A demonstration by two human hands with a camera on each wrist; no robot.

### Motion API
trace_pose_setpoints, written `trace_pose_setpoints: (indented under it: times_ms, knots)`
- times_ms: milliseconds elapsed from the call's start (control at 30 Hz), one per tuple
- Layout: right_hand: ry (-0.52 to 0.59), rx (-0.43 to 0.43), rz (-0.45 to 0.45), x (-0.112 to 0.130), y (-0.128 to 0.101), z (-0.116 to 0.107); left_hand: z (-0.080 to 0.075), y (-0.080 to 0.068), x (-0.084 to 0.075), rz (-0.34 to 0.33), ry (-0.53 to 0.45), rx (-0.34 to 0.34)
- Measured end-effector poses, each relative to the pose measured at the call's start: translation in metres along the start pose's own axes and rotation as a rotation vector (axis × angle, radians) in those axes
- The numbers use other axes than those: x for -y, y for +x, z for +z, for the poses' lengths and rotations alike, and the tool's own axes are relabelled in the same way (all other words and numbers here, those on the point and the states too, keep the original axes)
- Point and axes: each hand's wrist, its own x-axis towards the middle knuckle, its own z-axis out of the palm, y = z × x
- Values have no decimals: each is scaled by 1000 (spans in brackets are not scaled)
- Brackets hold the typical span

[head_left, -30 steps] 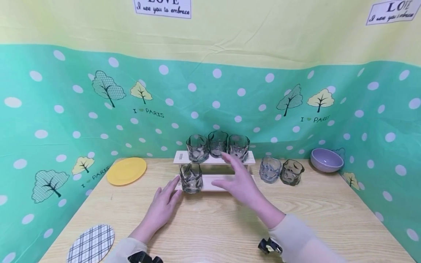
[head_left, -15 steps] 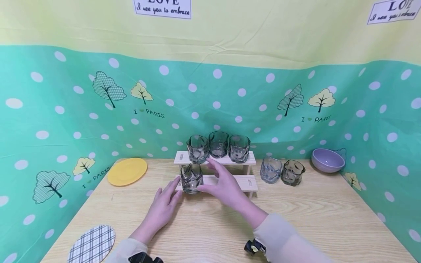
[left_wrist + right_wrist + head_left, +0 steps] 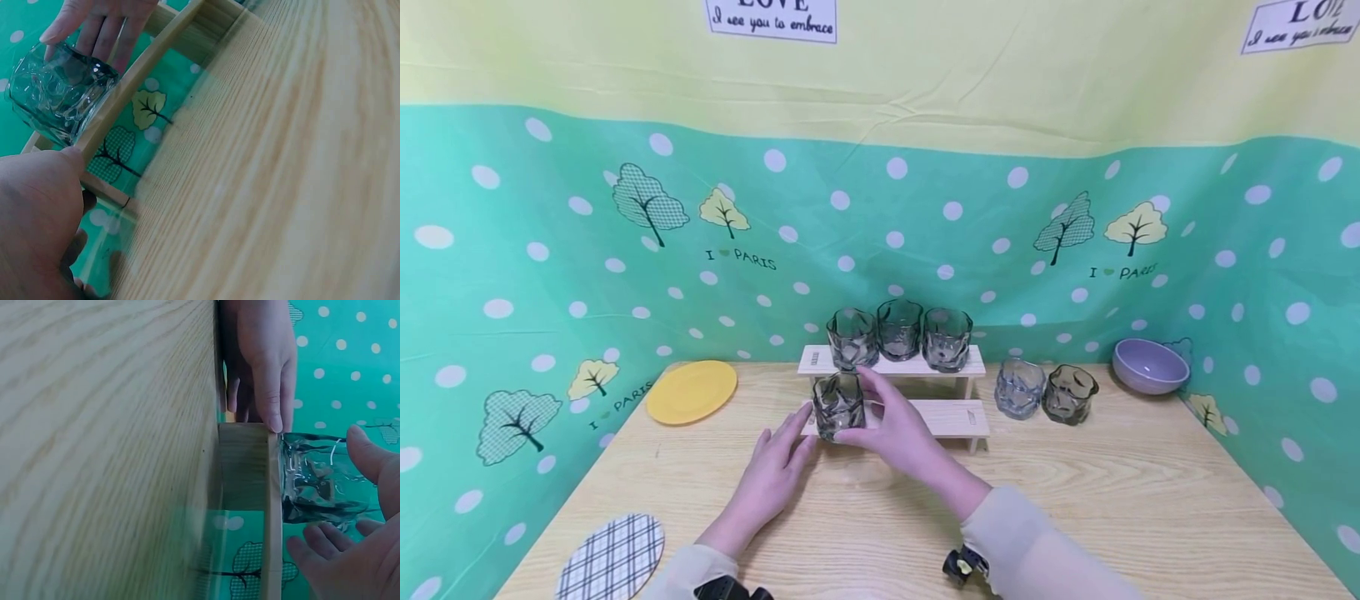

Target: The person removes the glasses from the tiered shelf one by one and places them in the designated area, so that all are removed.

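Resting with fingers extended above the wood-grain table (image 3: 865,533), a person's left hand (image 3: 767,477) touches the left end of a pale wooden two-tier shelf (image 3: 951,417), while the right hand (image 3: 901,435) curves about a smoky-grey, faceted glass tumbler (image 3: 833,407), upright near the lower tier's front left corner; whether it grips cannot be told. Likely stiff, slick, breakable and fairly heavy, the tumbler is best held by its sides, below the rim.

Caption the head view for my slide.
Left grip and right grip flank one glass on the lower shelf; three glasses stand above.
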Motion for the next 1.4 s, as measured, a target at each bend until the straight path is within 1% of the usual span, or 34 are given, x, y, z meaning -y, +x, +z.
trace_pose_setpoints:
  times_ms: [233,433,933,1400]
  knots:
    - [-5,2,18,-2,2,5,1,0,0,0,-2,-2]
    - [-1,-4,-13,-3,3,9,1,0,0,2,-4,-1]
    - [-16,-63,9,-2,6,11,1,0,-1,-4,3,-1]
    - [-44,-86,14,0,5,12,-1,-1,-2,-12,-2,4]
